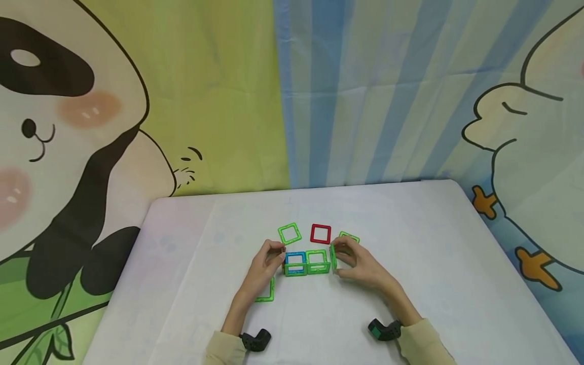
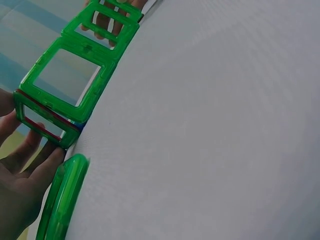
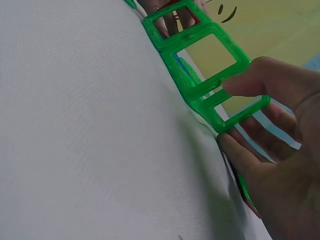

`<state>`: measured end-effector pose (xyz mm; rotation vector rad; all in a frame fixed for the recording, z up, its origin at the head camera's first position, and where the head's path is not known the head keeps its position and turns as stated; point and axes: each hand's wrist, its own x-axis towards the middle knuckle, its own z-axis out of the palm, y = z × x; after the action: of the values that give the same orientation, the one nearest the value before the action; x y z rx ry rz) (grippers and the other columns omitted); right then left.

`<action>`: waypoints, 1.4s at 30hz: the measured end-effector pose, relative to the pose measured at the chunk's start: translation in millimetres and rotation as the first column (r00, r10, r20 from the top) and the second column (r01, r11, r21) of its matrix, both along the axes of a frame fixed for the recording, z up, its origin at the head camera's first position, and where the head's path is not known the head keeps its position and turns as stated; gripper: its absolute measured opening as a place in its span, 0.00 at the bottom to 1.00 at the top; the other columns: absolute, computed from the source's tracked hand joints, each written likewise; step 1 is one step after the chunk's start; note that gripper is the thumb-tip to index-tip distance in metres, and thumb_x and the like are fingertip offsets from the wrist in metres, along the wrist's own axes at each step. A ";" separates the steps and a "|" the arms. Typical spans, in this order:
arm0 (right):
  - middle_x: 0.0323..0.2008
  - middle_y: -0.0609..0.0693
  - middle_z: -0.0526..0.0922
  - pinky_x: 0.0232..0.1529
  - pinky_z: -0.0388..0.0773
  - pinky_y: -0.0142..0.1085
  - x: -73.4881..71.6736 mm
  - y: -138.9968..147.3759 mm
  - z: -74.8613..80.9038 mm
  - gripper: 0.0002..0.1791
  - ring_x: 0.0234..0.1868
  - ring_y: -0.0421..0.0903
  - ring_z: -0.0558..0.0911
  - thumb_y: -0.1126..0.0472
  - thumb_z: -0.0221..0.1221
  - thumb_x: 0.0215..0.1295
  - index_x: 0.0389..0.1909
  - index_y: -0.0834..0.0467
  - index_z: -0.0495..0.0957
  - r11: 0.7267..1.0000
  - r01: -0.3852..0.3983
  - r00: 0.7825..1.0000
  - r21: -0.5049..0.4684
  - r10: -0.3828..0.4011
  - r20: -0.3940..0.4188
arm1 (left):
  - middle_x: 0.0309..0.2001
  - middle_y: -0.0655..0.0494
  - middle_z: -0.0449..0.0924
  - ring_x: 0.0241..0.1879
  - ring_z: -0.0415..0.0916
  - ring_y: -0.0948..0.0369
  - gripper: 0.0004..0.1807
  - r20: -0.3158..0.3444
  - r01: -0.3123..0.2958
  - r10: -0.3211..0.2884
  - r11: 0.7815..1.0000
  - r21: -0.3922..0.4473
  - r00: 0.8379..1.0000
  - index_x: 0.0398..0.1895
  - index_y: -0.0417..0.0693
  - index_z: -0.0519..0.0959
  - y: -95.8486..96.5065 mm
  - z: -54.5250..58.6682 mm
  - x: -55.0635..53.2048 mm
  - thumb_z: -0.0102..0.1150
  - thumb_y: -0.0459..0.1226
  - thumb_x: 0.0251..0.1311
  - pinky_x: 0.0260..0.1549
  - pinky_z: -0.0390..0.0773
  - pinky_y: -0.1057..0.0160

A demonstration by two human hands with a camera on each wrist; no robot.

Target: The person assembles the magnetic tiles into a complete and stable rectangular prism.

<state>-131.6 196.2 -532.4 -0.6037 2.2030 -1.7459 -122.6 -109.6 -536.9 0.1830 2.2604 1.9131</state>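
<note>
Square magnetic tiles form a low row between the hands. A blue tile (image 1: 295,253) and a green tile (image 1: 316,252) lie flat, with two green tiles (image 2: 87,49) standing along the near side. My left hand (image 1: 264,263) pinches an end tile (image 2: 47,107) with green and red edges at the row's left end, thumb above and fingers below. At the right end, my right hand (image 1: 360,263) holds an upright green tile (image 1: 333,257) between thumb and fingers. Whether that tile touches the row is unclear in the head view.
Behind the row lie a loose green tile (image 1: 289,233), a red tile (image 1: 321,233) and another green tile (image 1: 350,236), partly behind the right hand. One more green tile (image 1: 271,290) lies beside the left wrist. All rest on a white table (image 1: 456,284) before a printed curtain.
</note>
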 end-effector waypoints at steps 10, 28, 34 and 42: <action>0.66 0.67 0.69 0.67 0.73 0.33 -2.7 -4.4 -3.8 0.36 0.69 0.64 0.71 0.80 0.65 0.54 0.65 0.63 0.65 0.999 -0.017 1.000 -0.048 0.017 0.006 | 0.63 0.46 0.77 0.69 0.71 0.54 0.12 0.010 0.000 -0.001 1.000 0.007 1.000 0.57 0.48 0.74 0.7 0.1 0.4 0.56 0.39 0.75 0.70 0.70 0.47; 0.64 0.68 0.69 0.66 0.74 0.31 -3.6 -6.9 -3.4 0.36 0.68 0.65 0.72 0.80 0.63 0.53 0.64 0.64 0.65 0.999 -0.021 1.000 -0.033 0.021 -0.019 | 0.63 0.47 0.77 0.70 0.72 0.53 0.14 -0.005 0.001 -0.001 1.000 -0.002 1.000 0.59 0.44 0.73 2.1 0.7 0.8 0.56 0.37 0.75 0.70 0.71 0.50; 0.65 0.67 0.70 0.67 0.74 0.36 -4.2 -7.7 -2.2 0.36 0.68 0.64 0.73 0.80 0.63 0.53 0.64 0.63 0.65 0.999 -0.029 0.999 -0.019 0.029 -0.014 | 0.63 0.47 0.77 0.69 0.72 0.53 0.15 -0.007 -0.011 0.011 1.000 -0.009 1.000 0.59 0.44 0.73 1.7 -0.3 1.6 0.56 0.38 0.75 0.70 0.71 0.49; 0.67 0.64 0.70 0.68 0.74 0.41 -2.4 -7.5 -4.3 0.35 0.69 0.64 0.74 0.78 0.64 0.57 0.66 0.62 0.66 0.999 -0.044 0.999 0.007 0.044 -0.013 | 0.63 0.48 0.77 0.70 0.71 0.53 0.16 0.001 -0.032 0.032 0.999 -0.003 0.999 0.61 0.45 0.74 0.6 -0.1 4.1 0.57 0.39 0.74 0.70 0.71 0.50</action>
<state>-133.9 188.6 -536.7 -0.6588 2.1862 -1.7167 -118.5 -109.0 -537.0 0.1468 2.2788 1.9250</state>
